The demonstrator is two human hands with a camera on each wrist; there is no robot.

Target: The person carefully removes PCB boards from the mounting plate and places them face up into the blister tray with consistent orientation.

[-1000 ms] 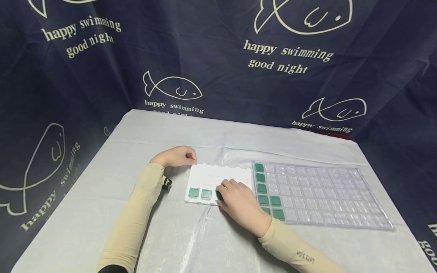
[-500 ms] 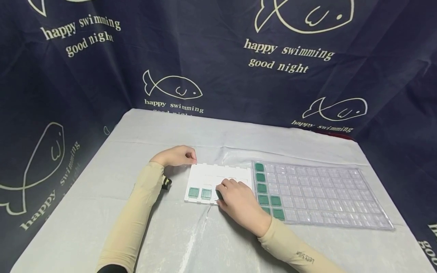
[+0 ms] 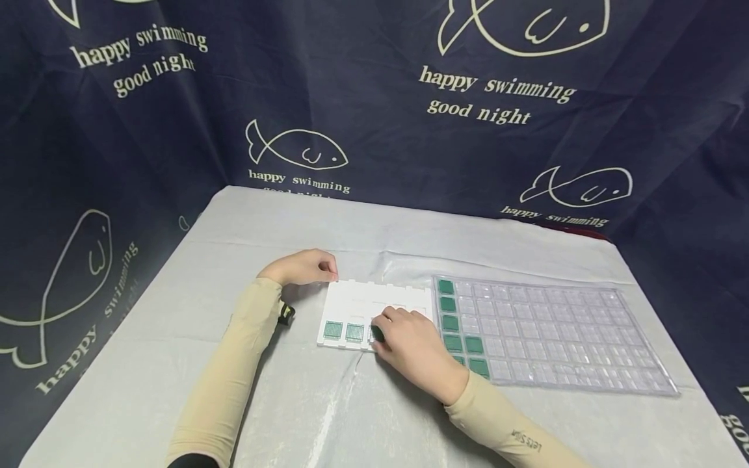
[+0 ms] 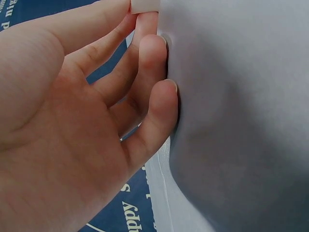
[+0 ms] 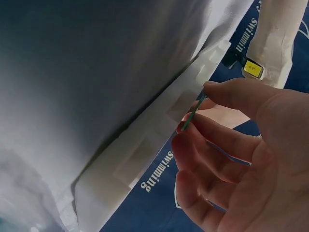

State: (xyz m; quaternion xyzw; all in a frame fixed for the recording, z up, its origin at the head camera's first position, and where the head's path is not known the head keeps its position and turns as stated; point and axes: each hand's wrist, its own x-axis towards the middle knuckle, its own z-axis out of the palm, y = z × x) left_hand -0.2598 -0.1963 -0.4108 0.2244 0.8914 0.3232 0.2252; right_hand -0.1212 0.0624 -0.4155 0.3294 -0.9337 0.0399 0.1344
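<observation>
My left hand (image 3: 307,266) pinches the far left corner of a white tray (image 3: 351,296) between thumb and forefinger; in the left wrist view only a bit of that white corner (image 4: 145,6) shows. My right hand (image 3: 417,348) holds a small green circuit board (image 3: 377,333) by its edges, tilted, low over the tray's near row. In the right wrist view this thin green board (image 5: 190,116) appears edge-on between thumb and fingertips. Two more green boards lie flat in the near row, one at the left end (image 3: 333,330) and another (image 3: 354,332) beside it.
Right of the white tray stands a large clear compartment tray (image 3: 562,331). Several green boards (image 3: 447,304) fill its left-hand compartments, partly hidden behind my right hand. A pale cloth (image 3: 281,403) covers the table, and a dark blue printed curtain (image 3: 374,84) hangs around it.
Both hands keep nearly the same places. The green board in the right fingers has shifted its tilt slightly.
</observation>
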